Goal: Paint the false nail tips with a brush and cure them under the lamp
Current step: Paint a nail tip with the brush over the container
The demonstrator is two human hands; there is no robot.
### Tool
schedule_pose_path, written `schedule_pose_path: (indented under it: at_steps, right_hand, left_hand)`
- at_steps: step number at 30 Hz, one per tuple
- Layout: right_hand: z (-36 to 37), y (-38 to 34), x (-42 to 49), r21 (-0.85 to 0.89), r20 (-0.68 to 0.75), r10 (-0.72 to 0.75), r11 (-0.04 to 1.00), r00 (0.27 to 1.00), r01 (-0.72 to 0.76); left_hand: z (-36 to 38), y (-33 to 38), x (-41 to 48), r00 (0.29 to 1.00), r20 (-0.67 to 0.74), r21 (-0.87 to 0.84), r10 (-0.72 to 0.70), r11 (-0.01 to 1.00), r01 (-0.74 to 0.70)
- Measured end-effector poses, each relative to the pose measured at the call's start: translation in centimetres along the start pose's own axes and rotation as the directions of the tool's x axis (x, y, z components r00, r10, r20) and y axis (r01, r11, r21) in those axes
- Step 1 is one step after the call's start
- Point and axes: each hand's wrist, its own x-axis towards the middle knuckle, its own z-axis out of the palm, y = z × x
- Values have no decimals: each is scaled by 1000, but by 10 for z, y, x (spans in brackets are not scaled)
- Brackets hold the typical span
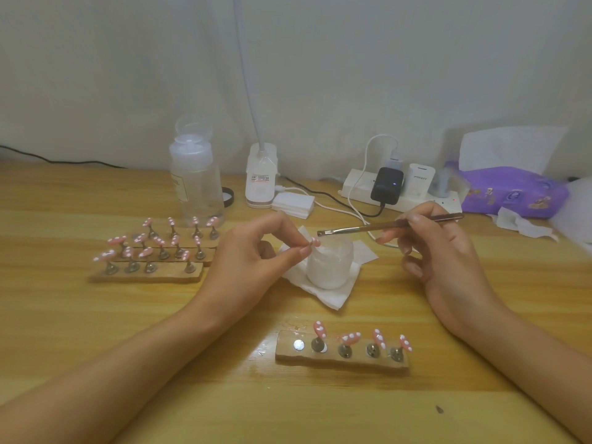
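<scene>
Head view: left hand (253,251) is pinching a pink dotted nail tip (314,241) over the white jar (330,267) on the tabletop (96,315). Right hand (439,251) fingers (415,217) are gripping the brush (389,224), bristles hovering just beside the tip.

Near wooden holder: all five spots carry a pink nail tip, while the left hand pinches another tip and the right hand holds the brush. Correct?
Not quite: in the head view the near wooden holder carries four tips; its leftmost spot is a bare magnet. The left hand does pinch another nail tip and the right hand holds the brush.
</scene>
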Motion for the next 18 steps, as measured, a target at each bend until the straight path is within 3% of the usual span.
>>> schedule_pose_path:
  at_steps: [3,7,11,15,18]
  right_hand:
    - [2,0,-1,-28,52,-29,999,998,31]
    - [-1,0,0,-15,-32,12,1000,999,-13]
    - [1,-1,-1,-35,52,-47,998,998,49]
    - [0,0,-1,-44,-34,-16,999,999,14]
    - [1,-1,-2,-24,7,-74,997,997,74]
  left_hand:
    - [0,-2,0,1000,-2,10,-18,1000,18]
    - [0,-1,-1,999,1,16,-32,999,32]
    - [0,-2,0,999,-8,19,-49,999,49]
    - [1,-1,0,998,-3,7,-66,998,66]
    - [0,0,0,998,5,18,-60,998,60]
